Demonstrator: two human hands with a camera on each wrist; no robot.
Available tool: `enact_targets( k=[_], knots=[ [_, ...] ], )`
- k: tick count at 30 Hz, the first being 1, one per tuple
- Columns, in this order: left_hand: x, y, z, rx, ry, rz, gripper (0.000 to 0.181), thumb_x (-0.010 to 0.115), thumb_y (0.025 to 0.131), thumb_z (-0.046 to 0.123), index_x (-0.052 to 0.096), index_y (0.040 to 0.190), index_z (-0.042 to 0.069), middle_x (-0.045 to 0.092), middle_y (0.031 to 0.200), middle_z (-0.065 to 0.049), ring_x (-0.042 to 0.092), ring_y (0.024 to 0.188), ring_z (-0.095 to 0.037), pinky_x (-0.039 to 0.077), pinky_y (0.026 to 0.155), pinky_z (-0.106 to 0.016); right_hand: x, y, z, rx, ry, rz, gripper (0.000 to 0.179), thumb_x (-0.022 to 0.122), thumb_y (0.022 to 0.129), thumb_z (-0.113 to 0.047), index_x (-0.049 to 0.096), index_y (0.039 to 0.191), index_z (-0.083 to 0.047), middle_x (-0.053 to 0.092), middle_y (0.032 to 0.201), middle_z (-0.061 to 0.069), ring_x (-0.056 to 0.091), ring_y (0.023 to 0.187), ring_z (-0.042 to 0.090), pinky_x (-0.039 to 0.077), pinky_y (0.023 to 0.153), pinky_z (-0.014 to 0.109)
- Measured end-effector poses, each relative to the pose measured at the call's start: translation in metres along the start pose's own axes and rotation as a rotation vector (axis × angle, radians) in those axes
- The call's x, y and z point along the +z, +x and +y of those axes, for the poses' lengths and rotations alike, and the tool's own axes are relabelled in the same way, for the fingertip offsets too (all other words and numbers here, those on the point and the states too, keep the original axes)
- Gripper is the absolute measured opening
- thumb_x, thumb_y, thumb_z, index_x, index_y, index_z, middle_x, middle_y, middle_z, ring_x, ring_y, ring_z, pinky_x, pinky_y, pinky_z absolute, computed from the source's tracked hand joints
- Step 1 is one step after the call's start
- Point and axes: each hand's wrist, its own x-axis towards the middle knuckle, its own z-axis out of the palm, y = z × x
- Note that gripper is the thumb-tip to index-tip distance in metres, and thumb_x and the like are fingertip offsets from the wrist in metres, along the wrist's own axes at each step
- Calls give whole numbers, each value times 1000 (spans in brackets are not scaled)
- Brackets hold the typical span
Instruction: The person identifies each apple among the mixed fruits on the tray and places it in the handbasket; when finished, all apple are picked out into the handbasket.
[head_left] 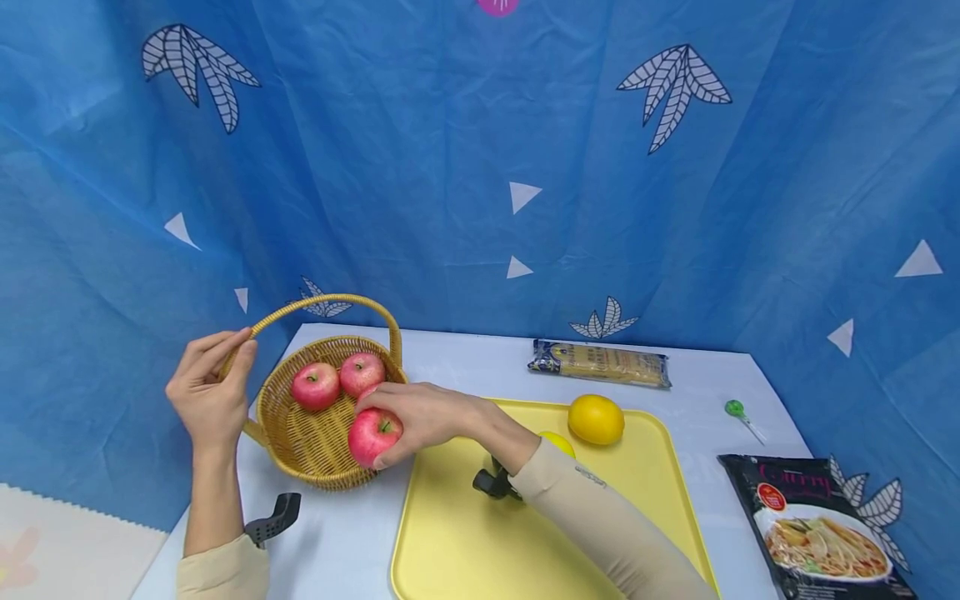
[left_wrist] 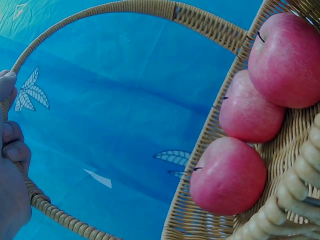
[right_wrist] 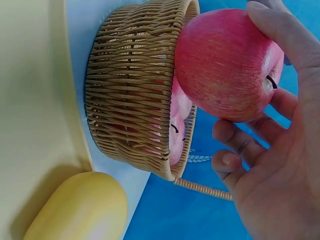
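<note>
My left hand (head_left: 213,387) grips the arched handle (head_left: 337,298) of a wicker basket (head_left: 300,462) at the table's left. The left wrist view also shows the fingers of the left hand (left_wrist: 12,165) curled around that handle. Inside the basket lie red apples (head_left: 315,386), one partly hidden behind my right hand (head_left: 423,417). That right hand holds another red apple (head_left: 373,438) at the basket's right rim. In the right wrist view, its thumb and fingers hold the apple (right_wrist: 225,65) above the basket's opening, with more apples (right_wrist: 177,135) visible inside.
A yellow tray (head_left: 450,542) lies right of the basket. On it are a lemon (head_left: 596,419) and another yellow item (head_left: 558,443), partly covered by the right forearm. Beyond are a pasta packet (head_left: 600,363), a green lollipop (head_left: 736,408) and a black curry noodle packet (head_left: 817,533).
</note>
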Motion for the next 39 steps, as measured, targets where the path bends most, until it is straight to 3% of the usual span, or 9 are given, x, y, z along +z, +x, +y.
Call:
enact_targets(
  k=[9,16,25,39],
  knots=[
    [0,-1,-2,-5,13,-3,17,74,85,-11,74,102,-13,69,99,-1,64,92,-10,53,75,-11,3,9,-4,23,9,5,69,72,81,-65,51,139,-34,48,130,-20,45,112,-7,45,91,14],
    [0,-1,-3,-9,17,0,17,74,85,-10,74,102,-12,70,99,-1,64,92,-9,53,75,-10,10,21,-9,-9,12,8,67,72,82,-65,52,137,-32,49,126,-23,39,120,-6,42,91,10],
    [1,-1,4,-4,12,1,17,74,85,-10,74,101,-13,70,99,-2,64,91,-9,53,74,-10,19,32,-10,10,61,12,66,70,82,-66,52,137,-36,51,124,-24,40,119,-8,39,99,15],
    [1,-1,5,2,8,7,16,74,84,-11,74,101,-14,69,98,-2,64,89,-8,52,72,-10,33,45,-2,84,127,19,63,73,83,-61,52,135,-35,53,123,-22,45,115,-7,44,88,11]
  ],
)
